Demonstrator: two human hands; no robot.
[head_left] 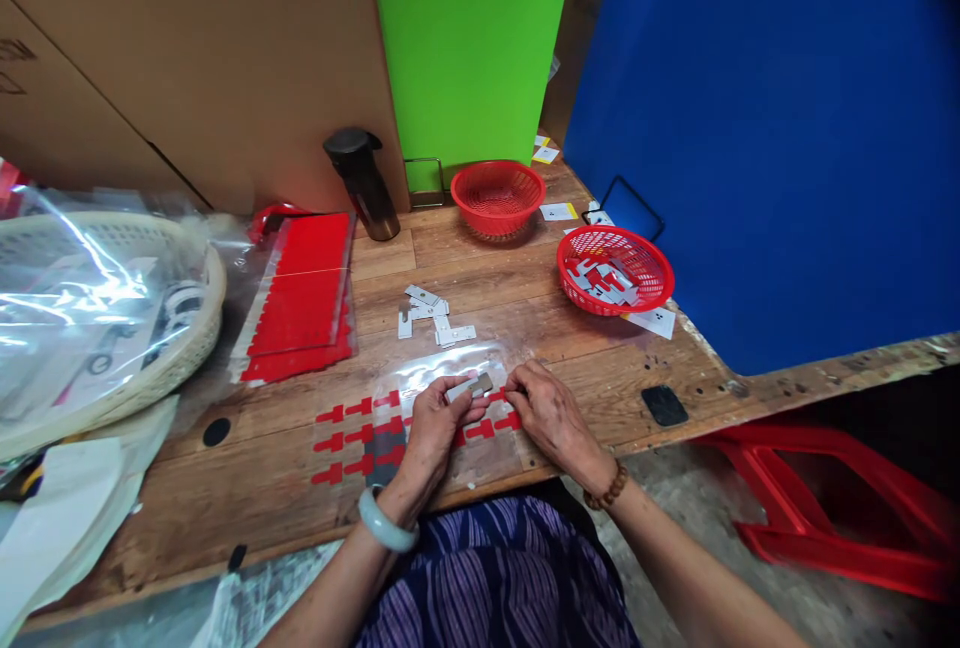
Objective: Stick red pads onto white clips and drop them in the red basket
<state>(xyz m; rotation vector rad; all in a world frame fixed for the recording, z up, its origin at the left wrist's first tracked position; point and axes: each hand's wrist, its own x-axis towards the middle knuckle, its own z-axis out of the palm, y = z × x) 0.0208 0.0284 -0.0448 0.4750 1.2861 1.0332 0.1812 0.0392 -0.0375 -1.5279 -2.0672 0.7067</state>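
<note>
Pinched between the thumb and fingers of my left hand [433,425] is a small flat piece [471,387], pale along its length and greyish at its right end. The fingers of my right hand [553,416] are drawn close together at its right, with a red sticker [499,395] right at their tips; I cannot tell whether they have hold of it.

Under both hands lies a clear sheet [504,458] near the table's front edge, with more red stickers [480,430] showing between my wrists. Left of my left hand, three rows of red shapes [358,436] run across clear film, some over a dark grey patch [388,446].

Just beyond the sheet, several white pieces [436,316] lie loosely heaped on the wooden table [495,283]. Farther off to the right, a red basket [654,296] holds a jumble of white and red pieces [606,278], and a dark square pad [664,406] lies nearer me. Another red basket [498,173] stands farther back, and left of it a dark bottle [364,183] stands upright. Red sheets [300,288] lie stacked in front of the bottle, to its left. At the far left is a large cream basket [202,328] under clear plastic. Green [472,38] and blue boards [765,128] rise behind.
</note>
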